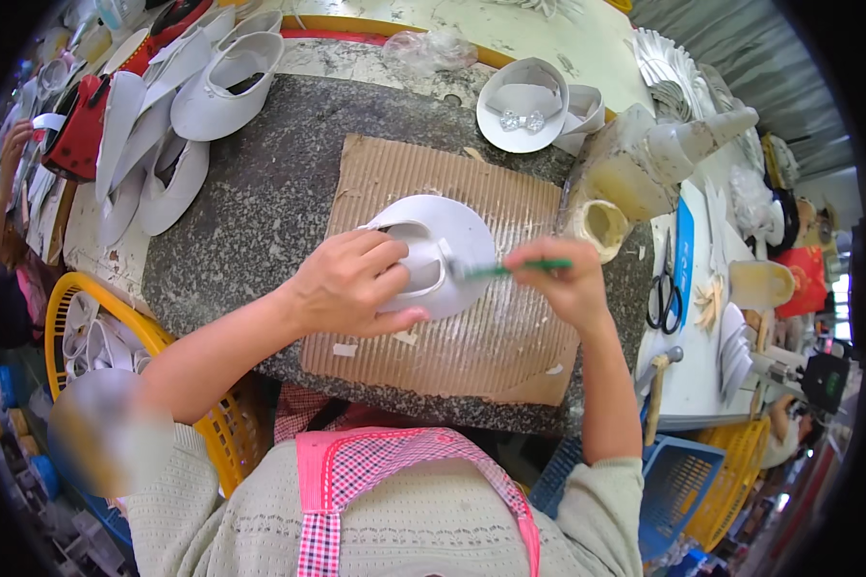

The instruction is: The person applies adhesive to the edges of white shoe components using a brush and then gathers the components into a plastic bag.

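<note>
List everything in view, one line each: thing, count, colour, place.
shoe upper: 1, white, on the cardboard, held
brush: 1, green handle, in right hand
cardboard sheet: 1, brown, on the slab
stone slab: 1, dark grey, centre
glue pot: 1, yellowish, right of cardboard
scissors: 1, black, right table
shoe pile: several, white, upper left
basket: 1, yellow, lower left
crate: 1, blue, lower right
left hand: on the shoe upper
right hand: gripping the brush

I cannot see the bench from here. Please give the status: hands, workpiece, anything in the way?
Left hand holds white shoe upper on cardboard sheet. Right hand holds green-handled brush, tip at the upper. Glue pot close beside right hand.
</note>
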{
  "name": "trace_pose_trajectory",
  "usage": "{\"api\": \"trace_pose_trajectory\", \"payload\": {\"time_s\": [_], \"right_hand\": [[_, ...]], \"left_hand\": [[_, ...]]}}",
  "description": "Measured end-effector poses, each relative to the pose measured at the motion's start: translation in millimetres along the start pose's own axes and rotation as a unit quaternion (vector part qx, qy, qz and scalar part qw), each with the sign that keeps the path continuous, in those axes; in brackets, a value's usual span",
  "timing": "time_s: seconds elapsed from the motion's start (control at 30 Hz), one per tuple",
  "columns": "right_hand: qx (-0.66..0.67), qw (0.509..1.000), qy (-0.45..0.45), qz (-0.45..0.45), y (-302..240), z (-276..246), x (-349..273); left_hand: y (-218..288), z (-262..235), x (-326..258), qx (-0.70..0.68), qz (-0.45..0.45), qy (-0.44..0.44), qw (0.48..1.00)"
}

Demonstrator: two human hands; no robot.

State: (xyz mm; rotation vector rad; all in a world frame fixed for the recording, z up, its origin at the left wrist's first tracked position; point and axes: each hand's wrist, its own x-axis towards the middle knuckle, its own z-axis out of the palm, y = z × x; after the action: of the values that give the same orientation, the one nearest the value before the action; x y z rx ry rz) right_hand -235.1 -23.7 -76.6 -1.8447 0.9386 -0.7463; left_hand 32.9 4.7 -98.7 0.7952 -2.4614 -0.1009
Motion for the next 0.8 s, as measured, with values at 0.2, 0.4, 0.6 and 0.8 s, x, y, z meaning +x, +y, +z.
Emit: {"api": "trace_pose_trajectory", "payload": {"time_s": [0.2, 0.4, 0.6, 0.8], "right_hand": [[0.124, 0.982, 0.138, -0.014, 1.5, -1.9, 17.5], [0.081, 0.995, 0.059, -0.010, 20.5, 7.7, -24.4], [0.070, 0.928, 0.361, -0.059, -7.0, -33.7, -58.9], [-0.126, 0.937, 0.326, -0.014, 7.4, -80.3, -60.6]], "left_hand": [[7.4, -6.3, 14.2, -0.002, 0.051, -0.015, 0.999], [7.6, -11.0, 17.9, -0.042, 0.024, -0.119, 0.992], [-0.4, -23.1, 29.0, -0.116, -0.029, -0.237, 0.964], [9.1, -53.1, 30.5, -0.399, -0.349, 0.014, 0.848]]}}
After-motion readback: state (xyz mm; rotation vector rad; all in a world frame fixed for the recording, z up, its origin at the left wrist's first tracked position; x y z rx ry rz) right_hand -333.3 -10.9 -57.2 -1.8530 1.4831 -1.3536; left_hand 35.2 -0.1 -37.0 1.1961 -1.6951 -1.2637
